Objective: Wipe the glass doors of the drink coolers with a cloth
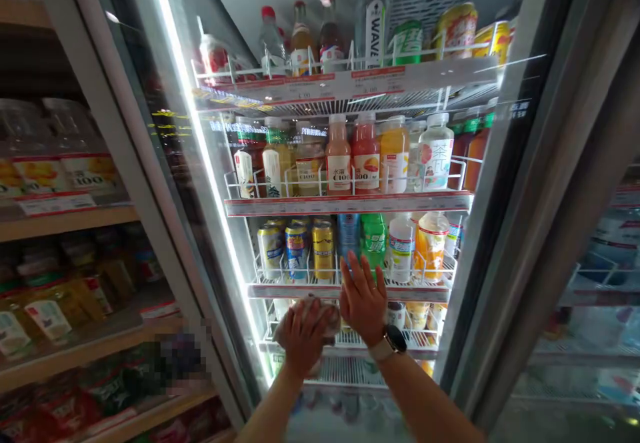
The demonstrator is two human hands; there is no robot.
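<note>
Pressed against the glass door [173, 123] of a lit drinks fridge, my left hand [305, 339] holds a crumpled, greyish-pink cloth [327, 321] under its fingers. Up and to the right of it, my right hand [363, 299] lies with its fingers stretched and slightly spread, palm toward the glass, with nothing in it. A watch [395, 338] is on my right wrist. Seen through the glass behind the hands are a green bottle [374, 237], a blue can [349, 233] and golden cans [323, 249] on a wire shelf.
Several more fridge shelves hold bottles, such as a red juice bottle [366, 153] and a tall dark bottle [374, 23]. To the left stands an open wooden shelf [65, 219] with bottles and packets. A metal door frame [540, 183] runs along the right.
</note>
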